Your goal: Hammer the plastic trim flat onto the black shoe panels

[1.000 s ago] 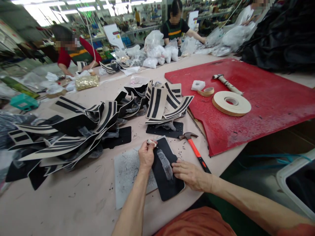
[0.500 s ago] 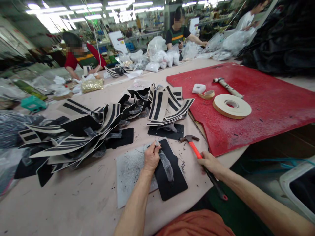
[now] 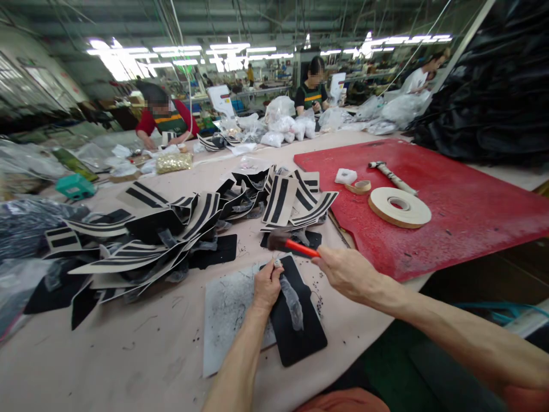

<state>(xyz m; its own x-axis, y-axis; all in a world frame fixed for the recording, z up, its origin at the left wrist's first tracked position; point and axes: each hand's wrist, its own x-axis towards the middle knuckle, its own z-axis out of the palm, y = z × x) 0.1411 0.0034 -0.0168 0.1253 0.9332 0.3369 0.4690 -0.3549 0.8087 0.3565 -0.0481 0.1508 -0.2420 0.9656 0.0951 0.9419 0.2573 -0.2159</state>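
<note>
Beneath and to the near right of the fingers of the left hand (image 3: pixel 266 286) lay the black panel (image 3: pixel 306 337), its long axis running toward the person's body with a slight rightward slant; it overlapped the grey board (image 3: pixel 227 312), which lay to their left on the table (image 3: pixel 158 366). These fingers, the nearer to the panel, pinched a small pale tool (image 3: pixel 278 262), its lower end hidden. The fingers of the right hand (image 3: pixel 349 273) were wrapped round the handle of the hammer (image 3: pixel 297 246), whose long axis ran leftward from them, crosswise to the panel. Note the key relation: the hammer's blurred head hung just beyond the left fingers, seemingly higher than the tool; their exact separation could not be told.
</note>
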